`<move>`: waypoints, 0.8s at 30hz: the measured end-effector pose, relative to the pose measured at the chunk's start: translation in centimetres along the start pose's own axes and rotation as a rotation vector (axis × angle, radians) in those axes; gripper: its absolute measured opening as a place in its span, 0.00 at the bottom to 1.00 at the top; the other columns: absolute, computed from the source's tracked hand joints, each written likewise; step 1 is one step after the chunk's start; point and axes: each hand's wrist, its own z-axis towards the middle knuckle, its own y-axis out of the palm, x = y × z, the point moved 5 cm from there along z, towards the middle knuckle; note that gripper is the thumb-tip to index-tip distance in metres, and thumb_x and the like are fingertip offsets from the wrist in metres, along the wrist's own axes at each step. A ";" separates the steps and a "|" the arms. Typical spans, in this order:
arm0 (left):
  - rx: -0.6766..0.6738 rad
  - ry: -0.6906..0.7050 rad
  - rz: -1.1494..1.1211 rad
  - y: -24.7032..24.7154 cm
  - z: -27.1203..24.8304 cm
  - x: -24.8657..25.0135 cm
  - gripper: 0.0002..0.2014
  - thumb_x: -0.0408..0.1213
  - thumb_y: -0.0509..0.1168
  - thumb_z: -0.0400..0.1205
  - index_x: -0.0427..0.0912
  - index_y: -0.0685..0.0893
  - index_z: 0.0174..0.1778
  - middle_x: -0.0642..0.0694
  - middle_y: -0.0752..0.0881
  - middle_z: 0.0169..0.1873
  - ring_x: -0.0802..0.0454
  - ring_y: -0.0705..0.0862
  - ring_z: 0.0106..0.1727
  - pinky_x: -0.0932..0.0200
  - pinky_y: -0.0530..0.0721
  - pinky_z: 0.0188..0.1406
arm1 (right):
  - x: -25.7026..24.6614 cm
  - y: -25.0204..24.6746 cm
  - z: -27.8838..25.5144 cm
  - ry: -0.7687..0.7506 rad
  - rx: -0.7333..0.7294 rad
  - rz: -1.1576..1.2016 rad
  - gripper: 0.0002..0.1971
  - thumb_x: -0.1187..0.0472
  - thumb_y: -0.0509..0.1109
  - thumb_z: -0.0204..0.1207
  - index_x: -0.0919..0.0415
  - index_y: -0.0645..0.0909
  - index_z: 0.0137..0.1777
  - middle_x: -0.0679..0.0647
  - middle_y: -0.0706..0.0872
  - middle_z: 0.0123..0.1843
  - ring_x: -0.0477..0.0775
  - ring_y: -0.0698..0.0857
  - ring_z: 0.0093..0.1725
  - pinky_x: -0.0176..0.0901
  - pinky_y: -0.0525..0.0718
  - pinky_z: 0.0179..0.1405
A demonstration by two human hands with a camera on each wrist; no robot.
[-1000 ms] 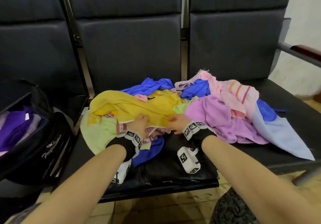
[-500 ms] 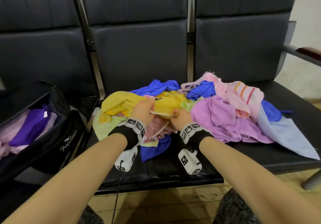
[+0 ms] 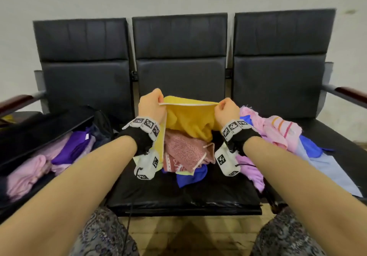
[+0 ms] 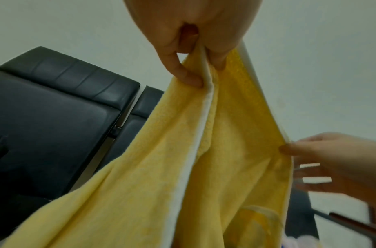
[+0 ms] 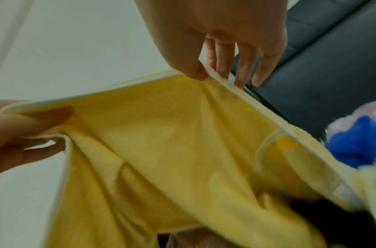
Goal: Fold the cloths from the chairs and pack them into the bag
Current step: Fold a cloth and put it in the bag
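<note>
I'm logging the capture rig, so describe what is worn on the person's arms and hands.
Both forearms are bare, with no sleeves. The left hand and right hand wear no gloves. Each wrist carries a black wrist wrap topped by a grey band of black-and-white square markers. A white camera box with similar markers hangs under each wrist, with a thin black cable.

No words, brand names or numbers can be read anywhere in these views. The only printed signs are black-and-white square code markers — a row of them on the band (image 3: 146, 126) around the left wrist and on the white camera block (image 3: 146, 166) slung under it, and the same on the right wrist's band (image 3: 234, 129) and block (image 3: 227, 162). A small white tag (image 3: 86, 136) sits on a purple cloth inside the bag (image 3: 39, 124), too small to show any lettering.
</note>
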 end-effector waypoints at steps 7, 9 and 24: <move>0.229 -0.054 -0.204 -6.6 2.0 3.0 0.17 0.23 0.56 0.74 0.48 0.63 0.25 0.52 0.69 0.24 0.59 0.64 0.26 0.60 0.63 0.26 | -2.7 -6.4 1.3 0.002 0.109 0.024 0.11 0.60 0.58 0.82 0.66 0.79 0.54 0.63 0.84 0.56 0.65 0.82 0.53 0.45 0.74 0.43; 0.236 -0.043 -0.220 -7.4 2.0 3.4 0.17 0.24 0.56 0.74 0.48 0.64 0.25 0.53 0.69 0.24 0.59 0.65 0.26 0.63 0.65 0.25 | -2.4 -7.3 1.4 0.010 0.108 0.022 0.12 0.60 0.57 0.82 0.67 0.78 0.54 0.62 0.83 0.54 0.63 0.81 0.49 0.45 0.72 0.41; 0.060 -0.328 -0.238 -1.3 -1.0 -1.6 0.15 0.34 0.59 0.78 0.43 0.64 0.26 0.49 0.68 0.25 0.50 0.67 0.29 0.56 0.64 0.26 | 0.3 -2.9 -0.4 0.226 0.052 0.552 0.05 0.69 0.61 0.77 0.64 0.78 0.43 0.57 0.79 0.37 0.57 0.81 0.37 0.40 0.84 0.33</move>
